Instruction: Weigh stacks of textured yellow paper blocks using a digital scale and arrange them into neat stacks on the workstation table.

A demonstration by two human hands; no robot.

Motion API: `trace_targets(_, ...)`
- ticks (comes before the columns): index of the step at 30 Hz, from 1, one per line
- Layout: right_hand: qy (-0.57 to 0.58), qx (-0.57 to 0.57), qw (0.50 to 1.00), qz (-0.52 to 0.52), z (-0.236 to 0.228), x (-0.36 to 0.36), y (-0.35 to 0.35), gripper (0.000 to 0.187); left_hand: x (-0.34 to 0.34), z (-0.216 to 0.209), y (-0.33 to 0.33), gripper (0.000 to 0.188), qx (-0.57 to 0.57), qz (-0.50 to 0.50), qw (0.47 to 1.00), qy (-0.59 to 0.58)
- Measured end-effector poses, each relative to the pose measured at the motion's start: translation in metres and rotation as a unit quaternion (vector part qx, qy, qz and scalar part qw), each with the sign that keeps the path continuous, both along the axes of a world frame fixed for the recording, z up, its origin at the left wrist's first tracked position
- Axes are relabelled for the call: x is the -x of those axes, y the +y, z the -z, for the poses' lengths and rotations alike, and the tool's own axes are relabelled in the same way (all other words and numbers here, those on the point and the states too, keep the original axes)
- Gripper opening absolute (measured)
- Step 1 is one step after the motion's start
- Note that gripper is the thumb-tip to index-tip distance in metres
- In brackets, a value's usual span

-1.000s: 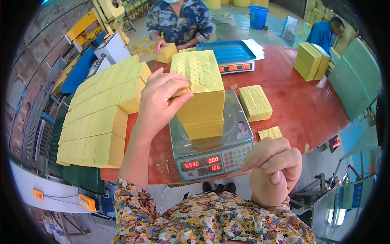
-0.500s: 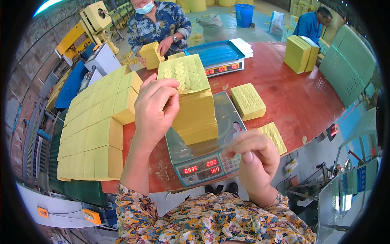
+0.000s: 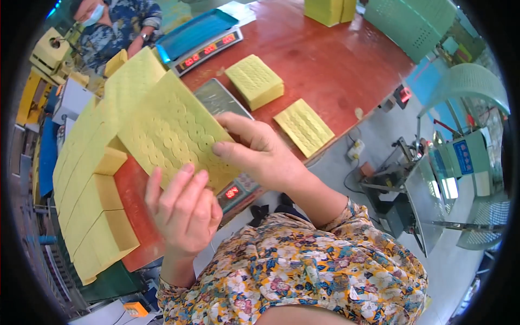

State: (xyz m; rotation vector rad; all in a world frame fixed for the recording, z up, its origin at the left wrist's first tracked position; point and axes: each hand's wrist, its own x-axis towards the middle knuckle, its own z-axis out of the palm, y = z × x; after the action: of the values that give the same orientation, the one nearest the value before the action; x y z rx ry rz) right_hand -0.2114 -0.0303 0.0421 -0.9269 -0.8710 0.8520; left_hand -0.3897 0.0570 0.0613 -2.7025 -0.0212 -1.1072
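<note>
A wad of yellow paper sheets [image 3: 168, 127], patterned with rows of cut coin-like rings, is tilted up in front of me. My right hand [image 3: 260, 149] grips its right edge, thumb on the patterned face and fingers behind. How thick the wad is cannot be seen. At its lower edge my left hand [image 3: 184, 208] has its fingers stretched out and slightly bent, the fingertips overlapping the paper; whether they touch it I cannot tell. Behind the paper, a scale [image 3: 219, 97] is mostly hidden, with its plate corner and a red-lit display showing.
Yellow paper blocks [image 3: 81, 179] stand in rows on the left. A thicker stack [image 3: 254, 78] and a thin one [image 3: 305, 127] lie on the red table [image 3: 325, 59]. Beyond are a second scale with a blue tray [image 3: 197, 32] and a masked co-worker [image 3: 116, 30]. A green chair [image 3: 411, 24] stands far right.
My view has turned, shifting the table's things up and left. My right hand has taken hold of the yellow paper, now tilted. The left hand has come off its top and moved down.
</note>
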Motion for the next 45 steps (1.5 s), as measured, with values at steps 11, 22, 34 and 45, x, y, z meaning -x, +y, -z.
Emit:
trace_targets(11,-0.080,0.219,0.924,0.304,0.161,-0.127,-0.102,0.032,-0.100,0.156,-0.092,0.056,0.612,0.062,0.782,0.099)
trace_targets(22,-0.146,0.335,0.898,0.246,0.200,-0.179,-0.111,0.034,-0.170,0.205,-0.125,0.072,0.615,-0.021,0.782,0.094)
trace_targets(34,-0.352,0.384,0.822,0.229,0.177,-0.166,-0.116,0.043,-0.172,0.203,-0.134,0.060,0.568,-0.060,0.812,0.123)
trace_targets(45,-0.445,0.199,0.839,0.241,0.111,-0.132,-0.082,0.041,-0.104,0.083,-0.087,0.031,0.601,0.081,0.795,0.003)
